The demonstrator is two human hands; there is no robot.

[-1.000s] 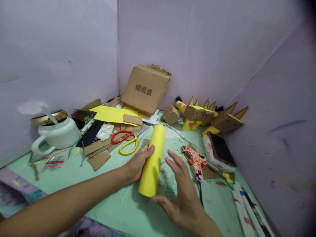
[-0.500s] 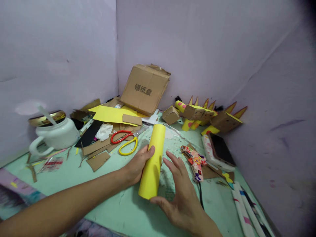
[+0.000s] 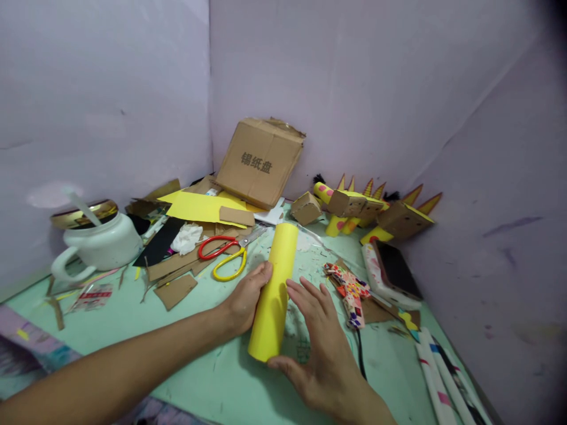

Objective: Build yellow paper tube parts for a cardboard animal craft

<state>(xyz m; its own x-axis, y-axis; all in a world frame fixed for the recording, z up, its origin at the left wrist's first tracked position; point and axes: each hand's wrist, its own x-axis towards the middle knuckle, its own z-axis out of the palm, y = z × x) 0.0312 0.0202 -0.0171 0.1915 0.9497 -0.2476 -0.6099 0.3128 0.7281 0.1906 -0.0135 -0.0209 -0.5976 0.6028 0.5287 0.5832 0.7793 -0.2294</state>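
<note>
A yellow paper tube (image 3: 275, 295) leans slightly to the right above the green tabletop (image 3: 212, 378). My left hand (image 3: 248, 298) grips its left side, thumb along the near face and the other fingers hidden behind it. On the other side, my right hand (image 3: 321, 342) has its fingers spread, with the fingertips close to the tube's right side and the thumb near its lower end. Scissors (image 3: 230, 257) with one red and one yellow handle lie behind the left hand. To the right rests a flower-patterned glue gun (image 3: 349, 289) with a black cord.
A cardboard box (image 3: 261, 162) leans against the back wall. Yellow paper (image 3: 199, 208) and cardboard scraps (image 3: 176, 290) lie at the left, near a white mug (image 3: 104, 242). Spotted cardboard animals (image 3: 403, 218), a phone (image 3: 397, 268) and white pens (image 3: 436, 378) occupy the right side.
My right hand's fingers have come slightly closer to the tube's right side. My left thumb has shifted a little left, towards the tube's edge.
</note>
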